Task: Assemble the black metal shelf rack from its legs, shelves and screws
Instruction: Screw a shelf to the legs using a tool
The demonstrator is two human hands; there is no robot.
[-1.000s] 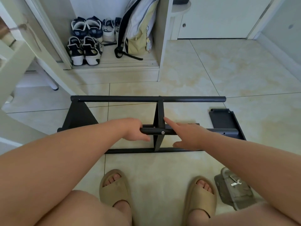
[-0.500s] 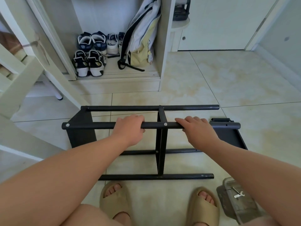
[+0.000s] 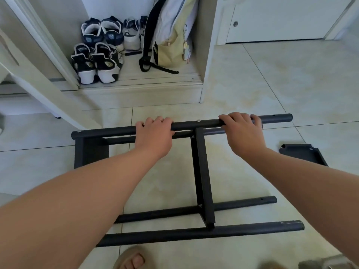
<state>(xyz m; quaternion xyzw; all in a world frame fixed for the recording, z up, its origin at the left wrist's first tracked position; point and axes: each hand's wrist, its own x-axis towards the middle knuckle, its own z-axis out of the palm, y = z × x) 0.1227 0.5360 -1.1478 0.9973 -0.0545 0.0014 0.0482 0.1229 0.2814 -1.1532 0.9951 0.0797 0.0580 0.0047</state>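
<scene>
The black metal rack [image 3: 202, 171] lies on its side on the tiled floor, its tube legs running left to right and joined by a middle shelf plate and a left end shelf [image 3: 91, 152]. My left hand [image 3: 154, 135] grips the top tube leg [image 3: 196, 124] left of its silver screw. My right hand [image 3: 241, 131] grips the same tube to the right of the screw. Two more legs [image 3: 252, 229] lie near my feet. A loose black shelf [image 3: 304, 154] lies flat on the floor at the right.
An open cupboard at the back holds several sneakers [image 3: 97, 63] and a yellow-white backpack [image 3: 171, 35]. A white ladder-like frame [image 3: 38, 80] slants at the left. My sandalled foot [image 3: 132, 259] is at the bottom, and a grey box corner [image 3: 318, 264] at bottom right.
Both hands have rolled the rack over toward the cupboard while gripping the top tube, which rose and moved away. The loose shelf at the right now lies apart from the frame.
</scene>
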